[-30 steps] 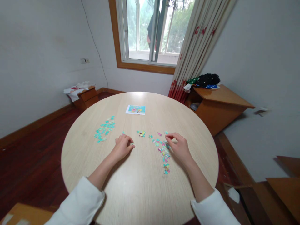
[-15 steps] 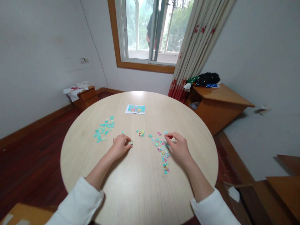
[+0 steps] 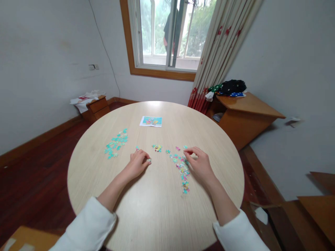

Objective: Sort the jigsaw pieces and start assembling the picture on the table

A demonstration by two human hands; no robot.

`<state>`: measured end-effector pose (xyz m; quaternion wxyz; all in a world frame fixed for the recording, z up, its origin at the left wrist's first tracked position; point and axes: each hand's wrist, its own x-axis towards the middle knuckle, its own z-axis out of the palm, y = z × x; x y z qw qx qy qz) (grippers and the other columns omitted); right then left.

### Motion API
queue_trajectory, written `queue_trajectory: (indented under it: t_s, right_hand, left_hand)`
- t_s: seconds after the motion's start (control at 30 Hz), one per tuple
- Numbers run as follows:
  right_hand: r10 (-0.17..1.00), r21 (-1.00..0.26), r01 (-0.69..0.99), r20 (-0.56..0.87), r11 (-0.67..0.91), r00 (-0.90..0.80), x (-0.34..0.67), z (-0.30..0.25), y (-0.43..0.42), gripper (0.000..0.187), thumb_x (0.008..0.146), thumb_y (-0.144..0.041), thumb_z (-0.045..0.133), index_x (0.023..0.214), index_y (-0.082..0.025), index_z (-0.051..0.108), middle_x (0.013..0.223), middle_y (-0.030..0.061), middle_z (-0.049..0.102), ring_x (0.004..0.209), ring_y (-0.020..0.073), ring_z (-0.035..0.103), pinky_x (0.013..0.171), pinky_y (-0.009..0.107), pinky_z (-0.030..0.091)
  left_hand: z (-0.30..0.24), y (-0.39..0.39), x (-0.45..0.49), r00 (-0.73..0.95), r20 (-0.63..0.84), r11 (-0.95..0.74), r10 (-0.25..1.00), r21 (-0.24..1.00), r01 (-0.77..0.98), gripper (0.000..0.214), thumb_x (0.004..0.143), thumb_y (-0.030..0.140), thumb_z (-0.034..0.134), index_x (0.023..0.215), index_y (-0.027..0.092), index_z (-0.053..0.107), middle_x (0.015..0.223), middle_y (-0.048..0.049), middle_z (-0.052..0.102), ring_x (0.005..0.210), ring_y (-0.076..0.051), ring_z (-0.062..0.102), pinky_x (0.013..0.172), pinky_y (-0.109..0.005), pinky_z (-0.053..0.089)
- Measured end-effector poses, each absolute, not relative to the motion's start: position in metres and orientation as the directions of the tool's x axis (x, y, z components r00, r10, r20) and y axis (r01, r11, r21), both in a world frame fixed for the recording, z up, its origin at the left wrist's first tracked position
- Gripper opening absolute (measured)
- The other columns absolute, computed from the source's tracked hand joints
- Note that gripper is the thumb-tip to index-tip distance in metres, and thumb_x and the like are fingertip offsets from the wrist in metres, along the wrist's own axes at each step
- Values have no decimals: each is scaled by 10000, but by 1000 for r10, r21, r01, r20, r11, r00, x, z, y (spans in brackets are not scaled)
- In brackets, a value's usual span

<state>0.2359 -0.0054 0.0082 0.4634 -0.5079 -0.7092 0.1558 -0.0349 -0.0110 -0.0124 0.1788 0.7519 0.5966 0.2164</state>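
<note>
My left hand (image 3: 138, 163) is closed in a pinch on a small jigsaw puzzle piece (image 3: 149, 160), just above or on the table. My right hand (image 3: 199, 161) has thumb and forefinger pinched together at the upper right of a mixed pile of puzzle pieces (image 3: 181, 168); what lies between the fingertips is too small to make out. A joined yellow-and-teal puzzle cluster (image 3: 157, 148) lies between the hands, a little farther away. One pink piece (image 3: 178, 149) sits left of my right fingertips. Another piece (image 3: 137, 148) shows just beyond my left hand.
The round wooden table (image 3: 157, 209) carries a spread of teal puzzle pieces (image 3: 116, 143) at left. A picture sheet (image 3: 151, 121) lies toward the far edge. A wooden cabinet (image 3: 248, 115) with cloths on it stands right, a small stool-like cabinet (image 3: 98, 108) far left.
My left hand has shifted slightly right with its puzzle piece, uncovering more of the piece behind it. My right hand stays in place.
</note>
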Motion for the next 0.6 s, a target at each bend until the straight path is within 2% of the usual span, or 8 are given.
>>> queue_trajectory:
  t_s: [0.37, 0.6]
  right_hand:
    - [867, -696, 566, 494, 441, -68, 232, 12, -8, 118, 796, -246, 550, 746, -201, 647, 733, 35, 661, 718, 176, 599, 703, 312, 447]
    - [874, -691, 583, 480, 428, -73, 232, 10, -7, 124, 798, -249, 542, 744, -207, 646, 752, 36, 668, 733, 180, 598, 715, 320, 448]
  left_hand:
    - [-19, 11, -19, 255, 257, -353, 932, 495, 794, 97, 813, 231, 608, 902, 197, 592, 1002, -57, 606, 1000, -230, 522, 871, -383, 339]
    - [-22, 18, -13, 280, 239, -363, 930, 470, 805, 92, 824, 239, 593, 903, 190, 597, 1029, -64, 604, 1001, -232, 518, 861, -376, 347]
